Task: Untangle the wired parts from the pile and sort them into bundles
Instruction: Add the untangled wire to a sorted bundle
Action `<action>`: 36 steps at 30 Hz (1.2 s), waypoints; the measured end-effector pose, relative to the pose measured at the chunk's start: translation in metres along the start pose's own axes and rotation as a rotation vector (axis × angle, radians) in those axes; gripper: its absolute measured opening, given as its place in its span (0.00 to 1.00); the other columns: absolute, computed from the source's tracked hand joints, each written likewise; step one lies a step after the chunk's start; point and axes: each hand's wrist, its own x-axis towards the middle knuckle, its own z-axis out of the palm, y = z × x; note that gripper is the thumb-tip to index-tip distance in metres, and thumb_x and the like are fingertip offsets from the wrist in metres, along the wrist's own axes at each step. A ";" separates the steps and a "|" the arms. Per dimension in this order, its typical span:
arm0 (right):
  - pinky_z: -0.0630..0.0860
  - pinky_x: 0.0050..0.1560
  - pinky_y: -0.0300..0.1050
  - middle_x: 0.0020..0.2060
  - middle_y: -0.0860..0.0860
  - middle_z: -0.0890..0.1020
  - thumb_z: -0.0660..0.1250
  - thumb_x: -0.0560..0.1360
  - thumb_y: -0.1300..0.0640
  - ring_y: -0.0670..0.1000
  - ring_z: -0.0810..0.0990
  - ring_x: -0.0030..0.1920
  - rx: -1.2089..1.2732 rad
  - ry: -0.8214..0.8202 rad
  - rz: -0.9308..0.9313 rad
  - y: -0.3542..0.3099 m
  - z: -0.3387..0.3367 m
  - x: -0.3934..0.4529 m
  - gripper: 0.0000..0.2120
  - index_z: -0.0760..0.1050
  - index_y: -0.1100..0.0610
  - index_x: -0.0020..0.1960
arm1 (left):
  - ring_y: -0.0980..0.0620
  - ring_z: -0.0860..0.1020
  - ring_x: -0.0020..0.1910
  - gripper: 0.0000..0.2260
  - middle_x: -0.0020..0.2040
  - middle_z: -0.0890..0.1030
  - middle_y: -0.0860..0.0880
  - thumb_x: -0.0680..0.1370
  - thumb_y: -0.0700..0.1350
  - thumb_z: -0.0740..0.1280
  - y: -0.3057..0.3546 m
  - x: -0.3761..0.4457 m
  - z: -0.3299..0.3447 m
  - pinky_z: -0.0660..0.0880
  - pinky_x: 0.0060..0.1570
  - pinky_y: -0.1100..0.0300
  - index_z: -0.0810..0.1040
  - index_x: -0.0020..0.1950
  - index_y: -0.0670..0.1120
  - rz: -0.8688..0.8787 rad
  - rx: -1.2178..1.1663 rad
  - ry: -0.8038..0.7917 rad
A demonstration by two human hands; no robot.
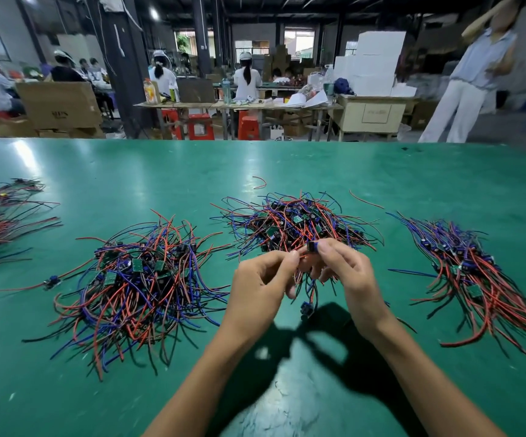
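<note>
Green tabletop fills the foreground of a workshop; lettering on a cardboard box behind is too blurred to read. Both hands pinch one wired part above the near edge of the middle pile: left hand on its wires, right hand on the black component. Sorted bundle lies right, another pile left.

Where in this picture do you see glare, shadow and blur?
Head view: pale glare lies on the green table far left; both arms cast a dark shadow on the table below the hands; the standing person at upper right is blurred; the right-hand wire bundle smears toward the edge.
</note>
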 end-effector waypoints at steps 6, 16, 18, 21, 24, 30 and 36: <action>0.70 0.33 0.35 0.33 0.51 0.85 0.58 0.85 0.49 0.45 0.75 0.31 -0.013 0.127 0.110 0.002 0.006 0.003 0.22 0.85 0.48 0.39 | 0.54 0.70 0.23 0.13 0.32 0.80 0.47 0.82 0.42 0.64 0.001 0.007 -0.006 0.64 0.24 0.65 0.87 0.43 0.49 -0.307 -0.199 -0.080; 0.73 0.33 0.32 0.32 0.50 0.85 0.56 0.85 0.49 0.43 0.79 0.30 0.047 0.139 0.130 0.000 0.009 0.002 0.22 0.81 0.58 0.43 | 0.58 0.75 0.32 0.08 0.40 0.84 0.53 0.80 0.50 0.69 -0.004 0.004 -0.011 0.69 0.31 0.69 0.87 0.49 0.49 -0.259 -0.085 -0.079; 0.73 0.32 0.33 0.32 0.50 0.84 0.57 0.82 0.43 0.43 0.79 0.30 0.068 0.139 0.167 -0.001 0.009 0.002 0.23 0.81 0.58 0.44 | 0.59 0.77 0.32 0.07 0.41 0.85 0.53 0.80 0.49 0.69 -0.005 0.003 -0.011 0.69 0.32 0.71 0.86 0.51 0.48 -0.235 -0.076 -0.087; 0.71 0.31 0.36 0.30 0.51 0.83 0.58 0.81 0.41 0.46 0.76 0.28 0.088 0.141 0.245 0.000 0.010 0.003 0.23 0.83 0.55 0.40 | 0.53 0.78 0.30 0.07 0.39 0.85 0.51 0.82 0.47 0.67 -0.005 0.004 -0.009 0.69 0.31 0.69 0.84 0.52 0.47 -0.240 -0.103 -0.066; 0.70 0.29 0.36 0.29 0.51 0.82 0.59 0.83 0.45 0.45 0.74 0.26 0.097 0.099 0.251 -0.001 0.009 0.003 0.21 0.86 0.48 0.39 | 0.53 0.78 0.30 0.06 0.38 0.83 0.51 0.82 0.45 0.67 -0.004 0.005 -0.007 0.69 0.31 0.68 0.83 0.53 0.45 -0.251 -0.161 -0.067; 0.70 0.30 0.34 0.31 0.53 0.82 0.65 0.76 0.42 0.44 0.77 0.29 0.124 -0.021 0.251 -0.004 0.009 0.000 0.17 0.84 0.53 0.44 | 0.57 0.71 0.28 0.08 0.36 0.84 0.49 0.81 0.43 0.69 -0.005 0.005 -0.011 0.69 0.31 0.68 0.86 0.49 0.41 -0.164 -0.119 -0.061; 0.74 0.43 0.47 0.36 0.44 0.82 0.67 0.78 0.38 0.49 0.80 0.41 -0.820 0.156 0.152 0.013 -0.007 -0.004 0.11 0.77 0.44 0.54 | 0.57 0.78 0.33 0.06 0.38 0.86 0.51 0.81 0.43 0.69 0.000 0.018 -0.045 0.77 0.36 0.63 0.86 0.50 0.48 0.023 0.004 0.418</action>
